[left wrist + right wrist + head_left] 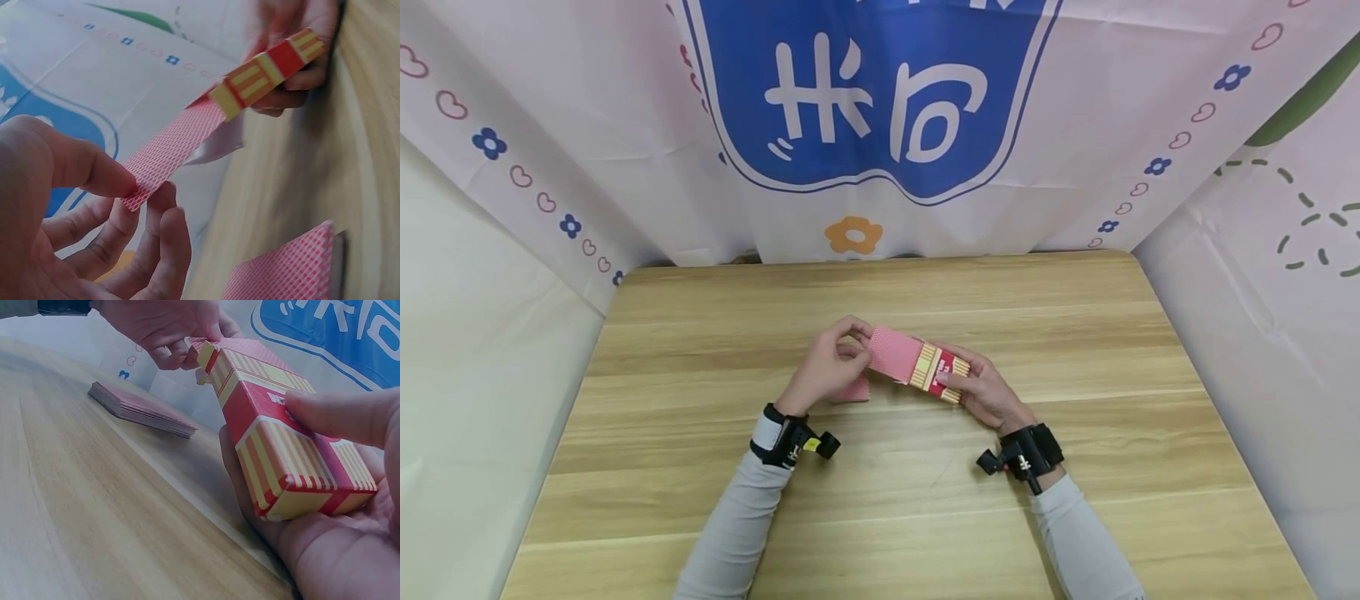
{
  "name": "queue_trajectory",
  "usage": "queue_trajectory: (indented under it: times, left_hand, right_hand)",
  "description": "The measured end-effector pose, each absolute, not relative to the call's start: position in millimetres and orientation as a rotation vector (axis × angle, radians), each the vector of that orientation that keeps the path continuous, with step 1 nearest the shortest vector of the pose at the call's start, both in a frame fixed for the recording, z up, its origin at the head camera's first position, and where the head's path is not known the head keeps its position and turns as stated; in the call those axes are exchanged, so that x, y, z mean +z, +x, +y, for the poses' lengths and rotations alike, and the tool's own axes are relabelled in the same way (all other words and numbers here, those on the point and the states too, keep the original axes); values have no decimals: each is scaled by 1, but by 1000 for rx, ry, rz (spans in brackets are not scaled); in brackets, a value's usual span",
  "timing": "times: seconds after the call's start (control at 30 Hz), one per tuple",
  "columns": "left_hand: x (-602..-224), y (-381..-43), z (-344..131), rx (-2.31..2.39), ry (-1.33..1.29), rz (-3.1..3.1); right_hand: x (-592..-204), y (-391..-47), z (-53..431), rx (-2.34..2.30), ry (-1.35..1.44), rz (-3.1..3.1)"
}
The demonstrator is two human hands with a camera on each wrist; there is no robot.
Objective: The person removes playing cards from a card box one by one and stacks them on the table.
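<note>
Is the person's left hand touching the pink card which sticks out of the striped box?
Touching. The left wrist view shows it: the left hand pinches the outer end of the pink card, with the thumb on its surface.

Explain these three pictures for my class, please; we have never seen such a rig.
There is no robot: a person works with two bare hands. The wide picture comes from a camera on the head, looking down; the other two come from small black cameras strapped to the wrists. On the light wood-grain table lies a rectangular stack of pink-patterned cards. The right hand holds a rectangular red-and-yellow striped cardboard box. The left hand pinches the end of a flat pink-patterned piece that sticks out of the box; whether it is one card or several, I cannot tell.
</note>
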State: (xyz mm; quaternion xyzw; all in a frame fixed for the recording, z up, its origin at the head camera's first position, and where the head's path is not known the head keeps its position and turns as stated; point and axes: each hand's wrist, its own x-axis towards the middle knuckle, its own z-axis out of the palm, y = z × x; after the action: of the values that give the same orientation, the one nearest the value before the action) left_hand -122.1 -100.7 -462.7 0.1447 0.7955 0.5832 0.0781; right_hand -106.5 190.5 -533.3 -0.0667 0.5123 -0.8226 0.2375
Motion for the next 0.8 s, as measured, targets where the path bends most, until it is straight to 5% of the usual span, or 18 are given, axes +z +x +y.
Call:
queue_trajectory:
  times: [0.8]
  left_hand:
    - [-475,-141,-144,1509,319,2587]
  right_hand:
    - [-534,-106,189,-2268,-151,1401]
